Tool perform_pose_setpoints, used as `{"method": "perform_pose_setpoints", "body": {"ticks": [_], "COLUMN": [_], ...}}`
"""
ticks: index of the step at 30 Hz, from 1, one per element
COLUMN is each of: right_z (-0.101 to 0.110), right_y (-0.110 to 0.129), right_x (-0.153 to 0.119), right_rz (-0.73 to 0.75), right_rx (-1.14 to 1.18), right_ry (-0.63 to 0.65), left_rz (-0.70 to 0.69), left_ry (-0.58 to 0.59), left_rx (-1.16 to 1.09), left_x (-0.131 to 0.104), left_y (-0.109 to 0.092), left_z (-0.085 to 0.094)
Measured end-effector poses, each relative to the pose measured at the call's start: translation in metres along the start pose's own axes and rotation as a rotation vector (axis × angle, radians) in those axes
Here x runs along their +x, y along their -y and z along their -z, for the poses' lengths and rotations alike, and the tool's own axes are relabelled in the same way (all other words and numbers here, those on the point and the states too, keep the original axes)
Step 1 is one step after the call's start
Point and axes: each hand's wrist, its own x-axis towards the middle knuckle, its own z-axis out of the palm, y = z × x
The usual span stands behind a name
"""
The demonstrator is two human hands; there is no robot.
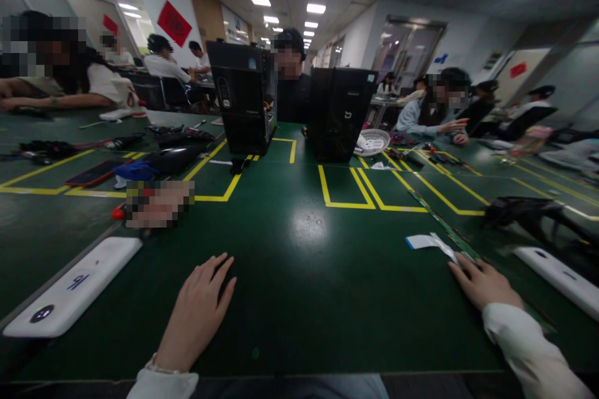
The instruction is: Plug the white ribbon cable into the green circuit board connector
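Observation:
On the green tabletop (299,299), my left hand (199,302) lies palm down, fingers stretched and thumb apart, holding nothing. Further right, my right hand (486,283) rests over a long, narrow green circuit board strip (437,218). Its fingers are extended, and their tips touch the strip beside a white flat ribbon cable (423,241) with a blue end. Part of the strip is hidden beneath this hand. A white, rounded device (75,287) marked with dark characters lies left of my left hand. Another white device (561,280) lies beyond my right hand.
Two black computer towers (246,100) (344,112) stand across the table, with a person between them. Yellow tape (349,204) marks rectangles. Dark cables and tools (178,159) lie at left, a white basket (372,140) behind, and a black frame-like part (528,215) at right. Other people sit around.

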Motion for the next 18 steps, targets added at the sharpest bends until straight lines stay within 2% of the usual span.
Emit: {"method": "perform_pose_setpoints", "body": {"ticks": [2, 4, 10, 18], "right_z": [0.008, 0.013, 0.004, 0.012], "right_y": [0.005, 0.009, 0.011, 0.016], "right_x": [0.018, 0.032, 0.052, 0.052], "right_rz": [-0.123, -0.179, -0.201, -0.287], "right_rx": [0.000, 0.025, 0.101, 0.107], "right_ry": [0.116, 0.167, -0.014, 0.120], "left_rz": [0.002, 0.003, 0.017, 0.006], "left_ry": [0.001, -0.003, -0.002, -0.006], "left_rx": [-0.006, -0.015, -0.016, 0.007], "left_x": [0.000, 0.000, -0.001, 0.000], "left_y": [0.000, 0.000, -0.001, -0.003], "left_z": [0.000, 0.000, 0.001, 0.001]}}
